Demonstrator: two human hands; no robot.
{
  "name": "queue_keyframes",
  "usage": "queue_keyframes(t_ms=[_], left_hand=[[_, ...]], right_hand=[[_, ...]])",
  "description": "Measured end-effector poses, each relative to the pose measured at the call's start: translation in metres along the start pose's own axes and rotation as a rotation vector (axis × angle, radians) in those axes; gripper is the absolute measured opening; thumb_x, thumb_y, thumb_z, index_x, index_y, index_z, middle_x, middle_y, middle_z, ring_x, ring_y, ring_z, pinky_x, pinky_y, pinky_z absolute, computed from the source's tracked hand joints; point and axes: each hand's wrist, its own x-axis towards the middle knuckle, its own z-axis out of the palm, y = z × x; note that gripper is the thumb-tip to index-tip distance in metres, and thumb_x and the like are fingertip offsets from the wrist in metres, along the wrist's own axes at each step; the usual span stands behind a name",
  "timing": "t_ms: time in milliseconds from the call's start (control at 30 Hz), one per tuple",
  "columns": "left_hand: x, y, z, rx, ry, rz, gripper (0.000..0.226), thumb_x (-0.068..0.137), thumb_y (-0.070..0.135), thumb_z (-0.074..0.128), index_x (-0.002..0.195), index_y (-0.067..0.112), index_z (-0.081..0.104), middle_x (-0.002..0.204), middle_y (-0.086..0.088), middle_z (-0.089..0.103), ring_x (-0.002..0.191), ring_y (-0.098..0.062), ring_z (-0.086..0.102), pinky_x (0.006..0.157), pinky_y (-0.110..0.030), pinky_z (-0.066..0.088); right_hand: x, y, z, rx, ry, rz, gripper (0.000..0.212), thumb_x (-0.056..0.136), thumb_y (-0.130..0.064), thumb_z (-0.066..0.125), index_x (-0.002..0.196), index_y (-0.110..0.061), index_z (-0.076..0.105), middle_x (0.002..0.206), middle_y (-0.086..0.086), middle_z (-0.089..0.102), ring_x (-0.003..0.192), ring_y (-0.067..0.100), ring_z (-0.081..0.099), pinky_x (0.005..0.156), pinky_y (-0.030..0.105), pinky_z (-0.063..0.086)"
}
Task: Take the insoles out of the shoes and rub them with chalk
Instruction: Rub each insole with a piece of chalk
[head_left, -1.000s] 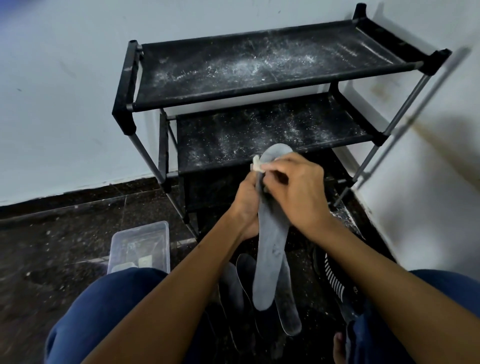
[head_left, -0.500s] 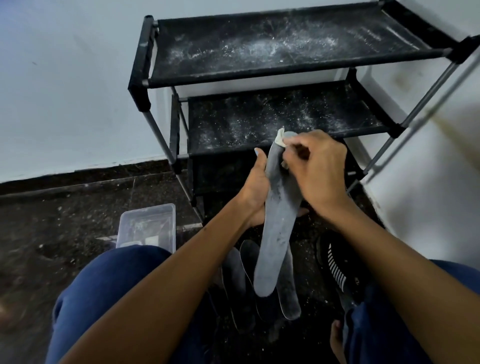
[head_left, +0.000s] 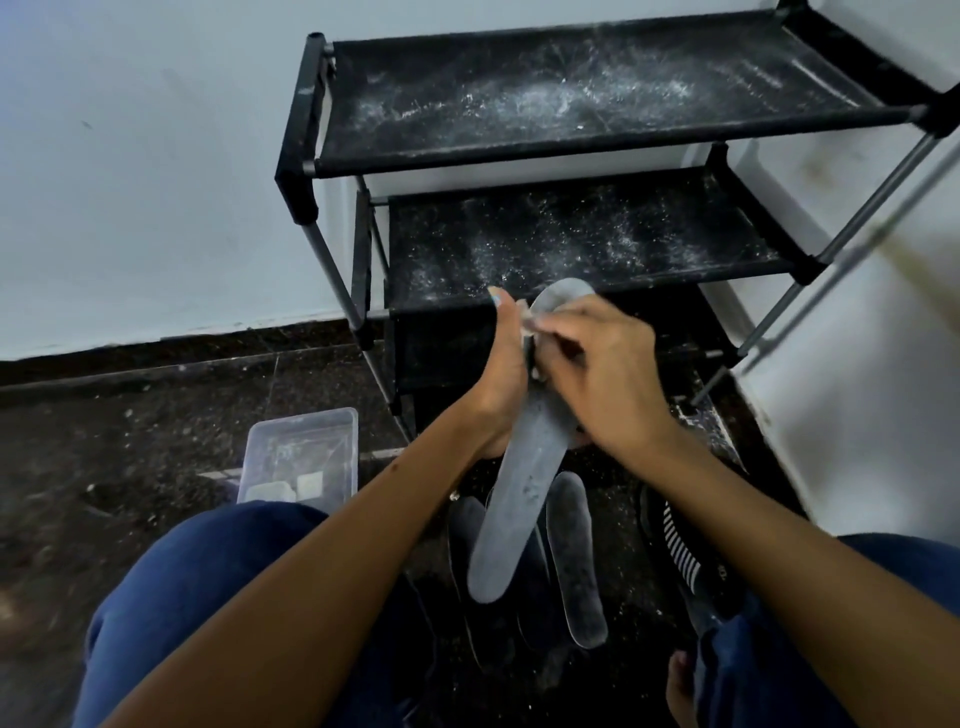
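My left hand (head_left: 501, 384) grips the grey insole (head_left: 514, 499) around its upper half, holding it up on a slant so its lower end hangs between my knees. My right hand (head_left: 605, 379) pinches a small white piece of chalk (head_left: 529, 325) against the insole just below its top end. Two more insoles (head_left: 576, 561) lie on the dark speckled floor (head_left: 130, 431) under it, beside a black striped shoe (head_left: 680, 556). Ahead stands a black shoe rack (head_left: 571, 104) dusted white, against a pale wall. A clear plastic box (head_left: 304, 452) with white chalk pieces sits left of my knee. The chalk is blurred and mostly covered by my fingers.
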Motion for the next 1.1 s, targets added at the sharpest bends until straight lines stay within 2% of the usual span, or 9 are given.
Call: queue_keyframes(t_ms=[100,200,267,367,533,667,833,1000,1100], left_hand=[[0.000,0.000,0.002,0.070,-0.029,-0.004,0.102,0.061,0.088,0.000,0.122,0.029,0.058,0.099,-0.010,0.072,0.093,-0.029,0.067,0.081,-0.053,0.053],[0.002,-0.004,0.007,0.097,-0.080,0.026,0.102,0.059,0.087,-0.001,0.142,0.037,0.033,0.111,-0.005,0.068,0.098,-0.027,0.063,0.077,-0.048,0.055],[0.003,-0.003,0.009,0.038,-0.044,0.011,0.101,0.067,0.085,-0.003,0.136,0.030,0.045,0.117,-0.009,0.064,0.103,-0.024,0.064,0.079,-0.045,0.056],[0.003,-0.005,0.007,-0.001,-0.035,0.045,0.097,0.069,0.086,0.002,0.102,0.024,0.070,0.097,-0.010,0.071,0.095,-0.022,0.067,0.086,-0.043,0.053],[0.004,-0.010,0.007,0.160,-0.071,-0.018,0.111,0.054,0.090,-0.003,0.116,0.021,0.057,0.072,-0.007,0.065,0.066,-0.020,0.062,0.065,-0.036,0.053],[0.006,-0.014,0.007,0.128,-0.095,0.014,0.116,0.050,0.090,0.005,0.142,0.026,0.037,0.086,-0.005,0.071,0.076,-0.022,0.068,0.064,-0.037,0.057],[0.005,-0.005,-0.001,-0.059,-0.110,0.005,0.111,0.056,0.092,0.005,0.130,0.023,0.052,0.103,-0.008,0.072,0.096,-0.023,0.068,0.078,-0.043,0.056],[0.006,-0.010,-0.002,0.045,-0.099,-0.058,0.123,0.045,0.093,0.009,0.134,0.019,0.051,0.102,-0.009,0.072,0.091,-0.025,0.070,0.075,-0.044,0.058],[0.005,-0.009,-0.006,-0.048,-0.101,0.015,0.108,0.055,0.093,0.005,0.122,0.027,0.058,0.097,-0.006,0.073,0.092,-0.022,0.069,0.079,-0.042,0.056]], right_hand=[[0.008,0.006,-0.004,-0.003,0.023,0.014,0.018,0.082,0.001,0.064,0.099,-0.001,0.071,0.094,0.012,0.066,0.081,0.013,0.061,0.080,0.009,0.044],[0.016,0.014,-0.011,-0.079,0.116,0.088,0.019,0.083,-0.001,0.064,0.100,-0.002,0.071,0.093,0.014,0.065,0.077,0.019,0.063,0.077,0.011,0.043],[0.011,0.007,-0.006,-0.098,0.071,0.029,0.016,0.081,0.000,0.064,0.096,0.000,0.071,0.093,0.014,0.064,0.080,0.021,0.063,0.079,0.020,0.048],[0.006,0.001,-0.003,-0.068,0.033,-0.073,0.011,0.080,0.000,0.066,0.090,0.001,0.071,0.092,0.014,0.063,0.083,0.019,0.061,0.081,0.023,0.049],[0.021,0.021,-0.015,-0.163,0.130,0.097,0.015,0.084,-0.004,0.063,0.096,0.000,0.071,0.090,0.014,0.063,0.071,0.020,0.061,0.072,0.022,0.048],[0.019,0.022,-0.014,-0.184,0.149,0.133,0.017,0.084,-0.005,0.063,0.099,-0.002,0.071,0.090,0.012,0.063,0.071,0.020,0.061,0.070,0.016,0.042],[0.007,0.010,-0.012,-0.099,0.008,-0.022,0.017,0.078,0.001,0.068,0.094,0.000,0.071,0.091,0.013,0.065,0.077,0.020,0.062,0.077,0.023,0.050],[0.018,0.021,-0.023,-0.166,0.105,0.131,0.019,0.082,-0.001,0.065,0.100,-0.001,0.070,0.093,0.013,0.064,0.076,0.021,0.062,0.076,0.006,0.035],[0.005,0.008,-0.011,-0.134,-0.020,0.019,0.020,0.081,0.002,0.065,0.100,0.000,0.070,0.093,0.013,0.064,0.079,0.021,0.062,0.079,0.021,0.049]])
